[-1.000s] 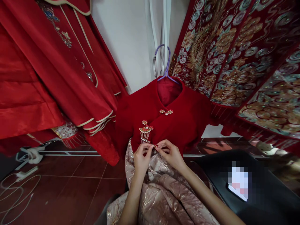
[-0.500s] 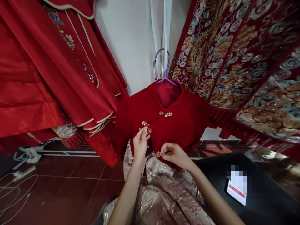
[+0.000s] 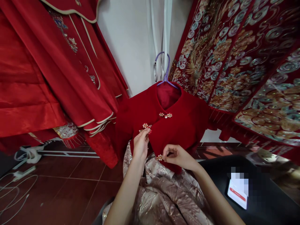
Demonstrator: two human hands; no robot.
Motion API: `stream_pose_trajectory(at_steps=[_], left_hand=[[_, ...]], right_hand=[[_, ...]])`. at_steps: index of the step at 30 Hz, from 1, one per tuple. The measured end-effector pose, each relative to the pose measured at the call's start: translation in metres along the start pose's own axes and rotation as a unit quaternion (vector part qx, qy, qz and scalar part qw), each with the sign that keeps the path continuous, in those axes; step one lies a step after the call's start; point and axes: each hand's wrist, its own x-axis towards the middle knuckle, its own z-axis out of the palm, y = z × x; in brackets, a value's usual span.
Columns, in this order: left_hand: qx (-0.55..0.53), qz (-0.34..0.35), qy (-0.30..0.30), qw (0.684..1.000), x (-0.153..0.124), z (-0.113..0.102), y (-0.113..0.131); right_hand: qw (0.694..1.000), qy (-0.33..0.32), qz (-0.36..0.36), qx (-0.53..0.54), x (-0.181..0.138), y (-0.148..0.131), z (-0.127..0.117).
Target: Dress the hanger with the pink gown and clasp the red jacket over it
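A dark red jacket (image 3: 142, 106) with a crossover front hangs on a purple hanger (image 3: 166, 78). Gold flower fasteners (image 3: 165, 115) join its front below the neck. My left hand (image 3: 140, 145) is closed, its thumb and fingers pinching a flower fastener (image 3: 145, 126) on the jacket's left side. Lower down, my right hand (image 3: 178, 157) pinches the corner of the loose front flap, right beside another flower fastener (image 3: 159, 157). The fingertips hide part of what each hand holds. Shiny pinkish-beige patterned fabric (image 3: 161, 184) lies beneath both forearms.
Red garments with pale piping (image 3: 77, 78) hang at the left. An embroidered red garment (image 3: 225, 62) hangs at the right. A phone (image 3: 237, 192) lies on a black seat (image 3: 211, 168). White cables (image 3: 21, 193) trail over the tiled floor (image 3: 70, 193).
My right hand has shifted slightly right and down with the flap's corner. My left hand stays at its fastener, with its fingers a little more over it. The view has tilted slightly.
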Motion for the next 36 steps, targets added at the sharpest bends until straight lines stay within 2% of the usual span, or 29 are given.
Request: stream_pose_trajectory(at_steps=[2, 4, 6, 9, 10, 12, 13, 14, 16, 18, 20, 23, 26, 29, 32, 33, 34, 36], left_hand=[[0.0, -0.004, 0.006, 1.0, -0.001, 0.001, 0.001], [-0.002, -0.016, -0.012, 1.0, -0.003, 0.001, 0.001], [0.011, -0.042, -0.067, 0.997, -0.007, 0.003, 0.004], [0.109, -0.071, -0.194, 0.972, -0.012, 0.012, 0.01], [0.161, -0.046, -0.232, 0.958, -0.012, 0.017, 0.014], [0.282, 0.084, -0.268, 0.917, -0.009, 0.029, 0.021], [0.346, 0.175, -0.265, 0.883, -0.006, 0.035, 0.025], [0.409, 0.267, -0.253, 0.835, -0.002, 0.04, 0.029], [0.53, 0.409, -0.216, 0.71, 0.007, 0.05, 0.035], [0.629, 0.479, -0.194, 0.581, 0.016, 0.057, 0.041], [0.688, 0.507, -0.184, 0.486, 0.022, 0.062, 0.047], [0.72, 0.526, -0.195, 0.409, 0.028, 0.068, 0.059], [0.723, 0.542, -0.25, 0.348, 0.031, 0.075, 0.073], [0.699, 0.549, -0.322, 0.326, 0.035, 0.081, 0.081], [0.675, 0.523, -0.388, 0.346, 0.04, 0.087, 0.081], [0.667, 0.504, -0.407, 0.369, 0.042, 0.088, 0.08], [0.654, 0.479, -0.423, 0.406, 0.043, 0.09, 0.08], [0.605, 0.413, -0.441, 0.518, 0.045, 0.092, 0.08]], right_hand=[[1.0, 0.0, -0.001, -0.001, 0.0, -0.001, 0.0], [1.0, 0.001, -0.004, -0.003, -0.001, -0.002, 0.0], [1.0, -0.007, -0.002, -0.003, -0.002, -0.004, -0.003], [0.999, -0.047, 0.012, -0.007, -0.006, -0.008, -0.011], [0.998, -0.066, 0.021, -0.011, -0.008, -0.009, -0.014], [0.995, -0.093, 0.04, -0.021, -0.012, -0.014, -0.021], [0.994, -0.098, 0.047, -0.024, -0.014, -0.016, -0.025], [0.994, -0.096, 0.05, -0.024, -0.016, -0.019, -0.027], [0.995, -0.082, 0.046, -0.018, -0.018, -0.023, -0.031], [0.997, -0.071, 0.036, -0.013, -0.019, -0.025, -0.034], [0.997, -0.066, 0.028, -0.009, -0.02, -0.026, -0.035], [0.998, -0.061, 0.016, -0.008, -0.02, -0.025, -0.036], [0.998, -0.062, 0.002, -0.005, -0.02, -0.025, -0.037], [0.999, -0.053, -0.005, 0.002, -0.019, -0.025, -0.038], [0.999, -0.04, -0.01, 0.0, -0.018, -0.025, -0.037], [0.999, -0.038, -0.011, -0.002, -0.019, -0.026, -0.037], [0.999, -0.036, -0.012, -0.002, -0.019, -0.026, -0.037], [1.0, -0.026, -0.013, -0.002, -0.021, -0.028, -0.037]])
